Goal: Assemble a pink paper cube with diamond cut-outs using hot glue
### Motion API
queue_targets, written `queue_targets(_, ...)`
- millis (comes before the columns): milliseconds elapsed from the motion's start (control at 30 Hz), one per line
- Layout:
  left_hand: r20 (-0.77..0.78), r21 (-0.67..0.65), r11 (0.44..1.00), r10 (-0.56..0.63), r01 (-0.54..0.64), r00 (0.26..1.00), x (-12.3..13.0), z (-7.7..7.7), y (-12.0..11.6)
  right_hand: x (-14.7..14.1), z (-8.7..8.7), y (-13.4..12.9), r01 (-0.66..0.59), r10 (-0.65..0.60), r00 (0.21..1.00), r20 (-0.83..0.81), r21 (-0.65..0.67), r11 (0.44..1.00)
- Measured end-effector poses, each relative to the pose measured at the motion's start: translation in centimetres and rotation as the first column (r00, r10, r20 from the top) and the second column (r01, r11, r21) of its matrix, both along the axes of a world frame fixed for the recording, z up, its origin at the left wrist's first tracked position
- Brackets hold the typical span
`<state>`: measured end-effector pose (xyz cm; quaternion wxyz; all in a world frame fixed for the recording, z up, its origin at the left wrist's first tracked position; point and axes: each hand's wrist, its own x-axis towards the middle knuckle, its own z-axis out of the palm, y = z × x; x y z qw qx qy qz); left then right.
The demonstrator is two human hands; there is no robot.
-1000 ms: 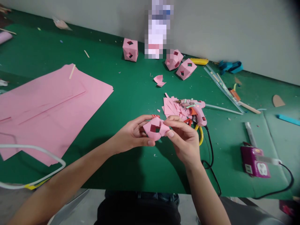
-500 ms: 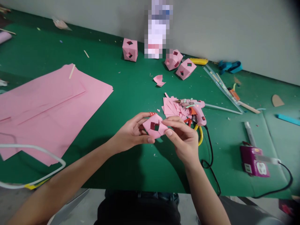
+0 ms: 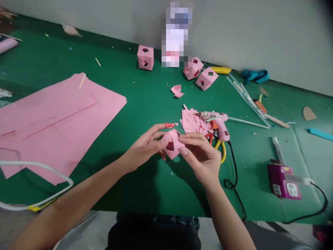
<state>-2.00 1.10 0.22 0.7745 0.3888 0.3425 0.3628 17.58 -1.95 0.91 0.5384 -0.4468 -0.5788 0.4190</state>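
Between my two hands is a small pink paper cube with cut-out openings, held above the green table. My left hand grips its left side, thumb on the near face; a red-patterned wrap covers one fingertip. My right hand pinches the cube's right edge between thumb and fingers. Just beyond lie a pile of pink paper pieces and a pink glue gun with a glue stick in its back. A curved pink paper piece rests farther off.
Finished-looking paper cubes stand near the wall beside a pixelated upright object. Large pink sheets cover the left. A purple power block with cords sits right. A white curved frame crosses the lower left.
The cube has turned in my hands and dropped slightly. My left thumb has shifted up onto its face, and the left forefinger has straightened away from it.
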Motion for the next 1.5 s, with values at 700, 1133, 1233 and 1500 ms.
queue_targets(700, -0.01, 0.192, 0.97, 0.151, -0.147, 0.988, 0.2, -0.7, -0.1, 0.1, -0.3, -0.3, 0.048, -0.052, 0.997, 0.062, 0.061, 0.997)
queue_targets(1133, -0.004, 0.126, 0.986, 0.108, -0.107, 0.994, 0.0, -0.9, 0.1, 0.3, -0.1, -0.1, 0.029, -0.033, 0.996, 0.083, 0.05, 0.998)
queue_targets(1233, -0.004, 0.116, 0.989, 0.094, -0.093, 0.996, 0.0, -0.9, 0.2, 0.2, 0.0, 0.0, 0.023, -0.029, 0.995, 0.099, 0.066, 0.998)
queue_targets(1500, 0.074, 0.178, 0.977, 0.105, -0.117, 0.992, 0.2, -1.2, 0.1, 0.0, 0.0, 0.0, 0.021, -0.021, 0.999, 0.039, 0.001, 1.0)
